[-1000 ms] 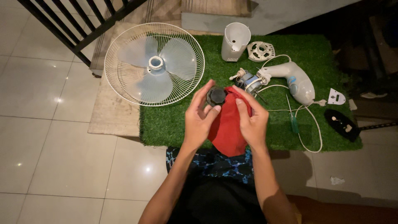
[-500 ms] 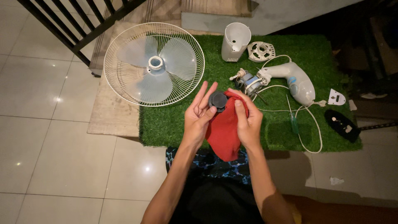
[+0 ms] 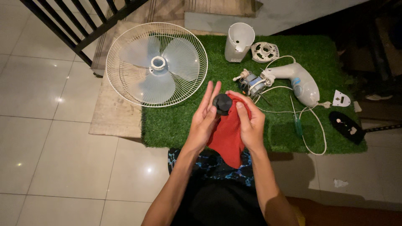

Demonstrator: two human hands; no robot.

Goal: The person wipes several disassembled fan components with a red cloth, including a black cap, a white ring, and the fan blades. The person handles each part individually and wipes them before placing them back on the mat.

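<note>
A small round black knob-like cap (image 3: 222,103) sits between my two hands above the green turf mat (image 3: 180,121). My left hand (image 3: 204,121) touches the cap with its thumb and palm, its fingers stretched straight up. My right hand (image 3: 250,123) holds a red cloth (image 3: 227,136) against the cap, thumb pressed near the cap's right side. The cloth hangs down toward my lap.
On the mat lie a fan grille with pale blades (image 3: 156,63), a white motor housing (image 3: 238,42), a round white plate (image 3: 264,51), a bare motor (image 3: 252,83), a white fan neck with cord (image 3: 298,83), a green screwdriver (image 3: 297,123), and small black (image 3: 346,126) and white (image 3: 341,99) parts.
My left fingers have straightened from curled around the cap to extended upward. Both hands shifted slightly right and the cloth bunched closer under the cap.
</note>
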